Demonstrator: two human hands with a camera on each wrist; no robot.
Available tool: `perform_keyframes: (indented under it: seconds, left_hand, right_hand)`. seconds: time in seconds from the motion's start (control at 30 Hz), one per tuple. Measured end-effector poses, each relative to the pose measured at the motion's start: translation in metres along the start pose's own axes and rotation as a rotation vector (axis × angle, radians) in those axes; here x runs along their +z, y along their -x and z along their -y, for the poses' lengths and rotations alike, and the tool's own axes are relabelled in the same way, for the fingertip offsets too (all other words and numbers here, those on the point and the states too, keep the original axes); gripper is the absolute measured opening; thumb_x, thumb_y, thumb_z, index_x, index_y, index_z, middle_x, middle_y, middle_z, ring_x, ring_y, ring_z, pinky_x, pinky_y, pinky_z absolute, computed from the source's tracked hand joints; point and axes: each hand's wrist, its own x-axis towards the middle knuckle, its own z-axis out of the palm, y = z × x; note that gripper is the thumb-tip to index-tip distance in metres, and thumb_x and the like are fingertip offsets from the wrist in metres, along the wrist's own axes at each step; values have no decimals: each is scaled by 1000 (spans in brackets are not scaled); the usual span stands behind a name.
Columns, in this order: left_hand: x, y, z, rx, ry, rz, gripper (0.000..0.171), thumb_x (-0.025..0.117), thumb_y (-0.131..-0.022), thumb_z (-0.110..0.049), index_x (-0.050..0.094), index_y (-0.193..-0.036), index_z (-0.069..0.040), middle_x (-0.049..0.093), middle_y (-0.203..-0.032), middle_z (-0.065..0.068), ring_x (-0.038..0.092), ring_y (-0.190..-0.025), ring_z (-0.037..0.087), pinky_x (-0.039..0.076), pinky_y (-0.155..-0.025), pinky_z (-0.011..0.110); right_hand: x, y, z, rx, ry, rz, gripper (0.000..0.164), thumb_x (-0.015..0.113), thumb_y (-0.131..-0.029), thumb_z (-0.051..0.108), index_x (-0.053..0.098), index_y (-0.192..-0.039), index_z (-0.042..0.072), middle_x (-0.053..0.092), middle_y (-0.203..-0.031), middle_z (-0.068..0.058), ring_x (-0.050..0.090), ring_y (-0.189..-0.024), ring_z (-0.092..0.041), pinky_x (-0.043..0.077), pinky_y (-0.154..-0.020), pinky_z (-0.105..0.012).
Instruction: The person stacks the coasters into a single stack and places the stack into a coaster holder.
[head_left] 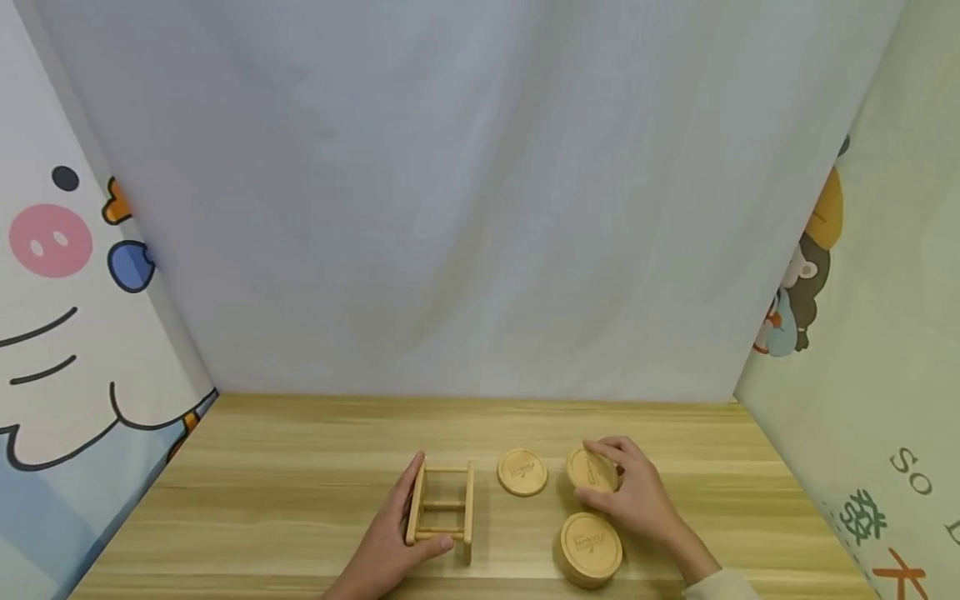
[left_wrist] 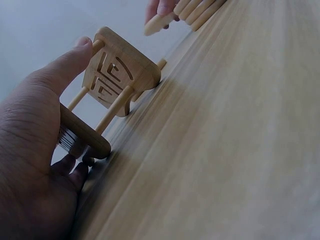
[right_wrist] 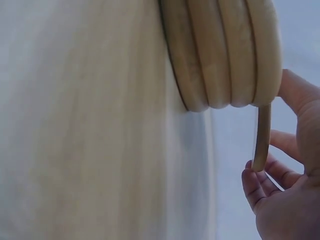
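My left hand [head_left: 388, 537] grips a small wooden coaster holder [head_left: 469, 508] by its left side. The thumb lies along the near rod and the other fingers are behind the side panel. In the left wrist view the holder's far panel [left_wrist: 142, 70] has cut-out slots, and round rods join the two panels. A round wooden coaster [head_left: 588, 473] is pinched by its edge in my right hand [head_left: 637, 493], raised off the table. Just nearer than that hand stands a stack of matching coasters [head_left: 591, 548]. Another coaster [head_left: 522, 472] lies flat between the holder and the right hand.
The wooden table [head_left: 300, 467] has a pale grey curtain [head_left: 465, 208] behind it. Printed cartoon panels stand on both sides, the left one [head_left: 75, 375] with a pig snout and the right one [head_left: 862, 375] with lettering.
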Motion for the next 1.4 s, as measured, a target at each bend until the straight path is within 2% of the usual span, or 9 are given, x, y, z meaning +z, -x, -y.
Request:
perform_keyframes:
  seconds: [0.2,0.4,0.8,1.4]
  left_hand:
    - [-1,2,-1,0,-14,2,115,92,-95,-26,14,-181,-29,17,-184,16,37,-160,49,58,-107,44]
    - [-1,3,-2,-1,-53,-1,119,93,-94,-32,13,-181,-31,18,-184,13,33,-163,45,51,-116,49]
    - [-1,4,-3,30,-14,9,115,92,-96,-24,15,-181,-29,16,-184,16,34,-162,47,53,-114,50]
    - [-1,4,-4,29,-41,2,116,93,-95,-25,14,-181,-27,15,-184,17,34,-162,48,52,-115,49]
  right_hand:
    - [-2,5,7,-60,4,-31,69,103,-76,22,78,-136,1,70,-127,-11,65,-108,-23,54,-82,-29]
    - [-3,10,12,-55,3,-21,67,103,-77,19,77,-137,1,70,-128,-10,63,-110,-19,53,-85,-30]
    - [-3,18,17,-107,6,-32,67,102,-76,19,78,-136,1,69,-127,-6,61,-110,-15,53,-86,-31]
    - [-5,29,26,-169,16,-18,69,105,-74,20,78,-136,3,67,-127,-2,63,-114,-15,59,-89,-34]
